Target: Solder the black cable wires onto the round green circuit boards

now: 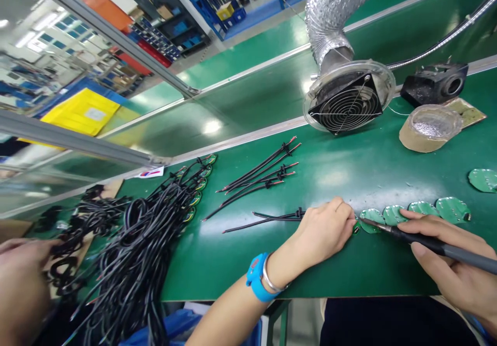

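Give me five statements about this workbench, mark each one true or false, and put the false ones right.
1. The right hand holds a soldering iron. True.
2. The wrist of the left hand is bare. False: it bears a blue wristband and a silver bangle.
3. A fan with a round wire guard sits at the lower end of the silver foil duct. True.
4. The large bundle of black cables lies to the right of the row of green circuit boards. False: it lies to the left of them.
5. A co-worker's hand shows at the left edge of the picture. True.
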Action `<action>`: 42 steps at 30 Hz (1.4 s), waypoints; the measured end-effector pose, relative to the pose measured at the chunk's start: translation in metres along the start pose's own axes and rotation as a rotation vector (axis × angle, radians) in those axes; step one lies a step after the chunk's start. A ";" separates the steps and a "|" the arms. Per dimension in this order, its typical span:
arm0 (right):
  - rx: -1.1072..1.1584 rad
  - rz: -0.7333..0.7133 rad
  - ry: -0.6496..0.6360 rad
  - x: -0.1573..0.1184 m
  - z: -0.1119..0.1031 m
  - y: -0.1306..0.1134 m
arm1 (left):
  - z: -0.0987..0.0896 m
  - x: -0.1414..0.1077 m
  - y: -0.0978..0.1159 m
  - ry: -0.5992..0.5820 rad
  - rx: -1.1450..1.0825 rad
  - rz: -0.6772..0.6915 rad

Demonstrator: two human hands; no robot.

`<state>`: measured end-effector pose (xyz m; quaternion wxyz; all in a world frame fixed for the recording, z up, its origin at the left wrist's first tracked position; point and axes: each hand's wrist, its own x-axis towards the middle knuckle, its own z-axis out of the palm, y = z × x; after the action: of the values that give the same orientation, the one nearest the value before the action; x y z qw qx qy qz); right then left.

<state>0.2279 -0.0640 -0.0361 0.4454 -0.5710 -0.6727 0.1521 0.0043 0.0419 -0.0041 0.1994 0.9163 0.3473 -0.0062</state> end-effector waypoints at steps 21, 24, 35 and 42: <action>0.010 -0.025 0.011 0.006 0.001 -0.004 | 0.007 0.006 0.007 0.062 -0.013 -0.006; 0.045 -0.005 0.005 0.004 -0.001 -0.002 | 0.007 0.005 0.007 0.063 -0.011 -0.010; -0.014 0.064 0.082 -0.008 -0.003 -0.003 | -0.018 -0.012 0.003 0.111 -0.085 -0.043; 0.055 0.118 0.085 -0.015 0.002 0.003 | -0.040 -0.038 -0.046 0.203 -0.085 -0.322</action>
<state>0.2275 -0.0757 -0.0460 0.4794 -0.6031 -0.6139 0.1722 -0.0588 0.0636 0.0219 0.1986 0.8355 0.5077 0.0689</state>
